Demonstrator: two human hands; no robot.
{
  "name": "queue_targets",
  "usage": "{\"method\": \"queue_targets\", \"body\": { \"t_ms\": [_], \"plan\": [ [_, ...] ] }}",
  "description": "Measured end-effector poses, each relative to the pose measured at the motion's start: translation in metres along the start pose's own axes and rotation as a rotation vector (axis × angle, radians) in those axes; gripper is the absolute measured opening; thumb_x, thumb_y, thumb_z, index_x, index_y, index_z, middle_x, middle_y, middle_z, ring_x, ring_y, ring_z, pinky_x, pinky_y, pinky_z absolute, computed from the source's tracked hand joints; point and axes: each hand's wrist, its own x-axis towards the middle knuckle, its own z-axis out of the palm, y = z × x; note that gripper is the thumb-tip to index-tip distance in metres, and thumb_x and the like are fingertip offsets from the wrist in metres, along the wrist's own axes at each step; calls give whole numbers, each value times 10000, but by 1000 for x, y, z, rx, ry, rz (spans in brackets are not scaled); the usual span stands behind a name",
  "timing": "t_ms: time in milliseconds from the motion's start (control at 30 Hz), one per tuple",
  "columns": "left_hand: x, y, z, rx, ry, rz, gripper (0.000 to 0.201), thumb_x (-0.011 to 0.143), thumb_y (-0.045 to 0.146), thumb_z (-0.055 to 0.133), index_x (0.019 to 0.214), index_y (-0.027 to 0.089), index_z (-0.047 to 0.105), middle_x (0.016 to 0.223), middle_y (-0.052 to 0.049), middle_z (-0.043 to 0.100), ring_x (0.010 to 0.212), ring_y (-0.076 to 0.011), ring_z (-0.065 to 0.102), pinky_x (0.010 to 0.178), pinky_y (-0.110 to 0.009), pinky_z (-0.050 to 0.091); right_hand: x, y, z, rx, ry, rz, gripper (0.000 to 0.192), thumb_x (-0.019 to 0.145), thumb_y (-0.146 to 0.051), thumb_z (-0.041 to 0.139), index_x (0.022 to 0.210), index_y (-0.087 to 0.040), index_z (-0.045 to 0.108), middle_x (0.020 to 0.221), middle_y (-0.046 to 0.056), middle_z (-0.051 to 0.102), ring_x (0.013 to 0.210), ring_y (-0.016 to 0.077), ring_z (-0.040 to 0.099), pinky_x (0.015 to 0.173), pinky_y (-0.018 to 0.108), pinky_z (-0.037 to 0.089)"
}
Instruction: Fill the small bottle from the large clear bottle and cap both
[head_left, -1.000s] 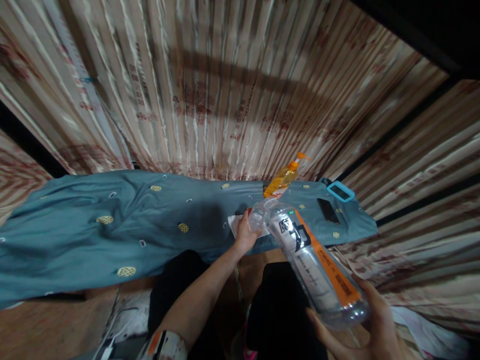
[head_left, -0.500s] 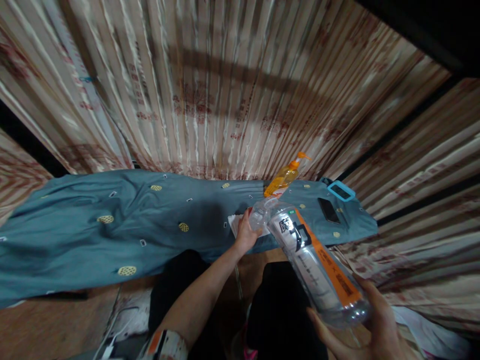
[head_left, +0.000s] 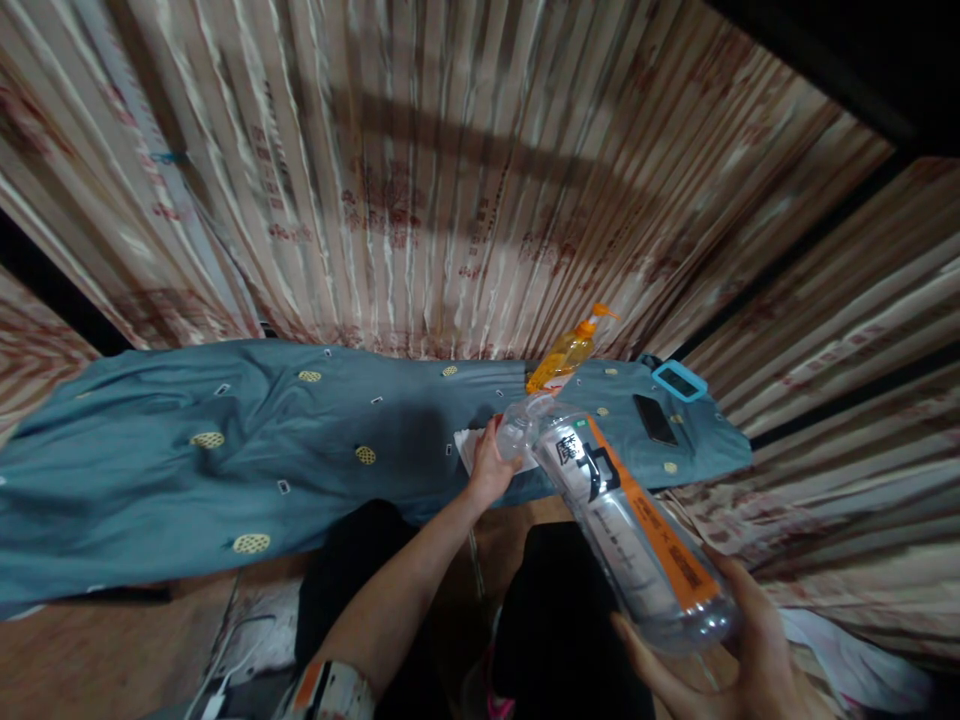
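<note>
Pump bottle (head_left: 568, 352) and phone (head_left: 655, 419) lie past clear bottle (head_left: 626, 520).

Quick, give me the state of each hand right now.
Left hand: closed at the neck of the bottle.
Right hand: closed, holding the bottle by its base.
</note>
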Motion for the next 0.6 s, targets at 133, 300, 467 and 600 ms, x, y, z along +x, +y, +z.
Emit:
{"method": "queue_targets", "body": {
  "t_ms": [133, 300, 467, 600],
  "plan": [
    [-1, 4, 0, 55, 11, -9, 761, 617, 51, 766, 1314, 249, 532, 1300, -69, 676, 1217, -274, 623, 1138, -464, 438, 0, -1, -1, 6, -2, 13, 895, 881, -854, 355, 1419, -149, 476, 1011, 135, 739, 654, 252, 735, 472, 345, 550],
    [-2, 10, -2, 102, 3, -13, 731, 635, 55, 761, 1307, 231, 534, 1289, -69, 685, 1201, -270, 636, 1120, -456, 459, -1, -1, 1, 12, -26, 56, 908, 866, -876, 340, 1419, -168, 466, 1073, 136, 738, 693, 253, 746, 501, 345, 571],
    [-1, 12, 0, 105, 7, -57, 789, 620, 34, 763, 1340, 226, 501, 1356, -83, 656, 1249, -275, 614, 1141, -455, 447, -1, 7, 4, 23, 8, -40, 890, 874, -852, 382, 1408, -144, 468, 1015, 139, 741, 641, 253, 735, 474, 336, 561],
    [-1, 13, 1, 105, 12, -60, 782, 614, 31, 762, 1329, 230, 512, 1353, -82, 662, 1236, -277, 624, 1141, -438, 447, -1, 11, 4, 33, 2, -56, 893, 874, -838, 411, 1430, -141, 449, 986, 141, 738, 639, 270, 732, 474, 354, 557]
  ]
}}
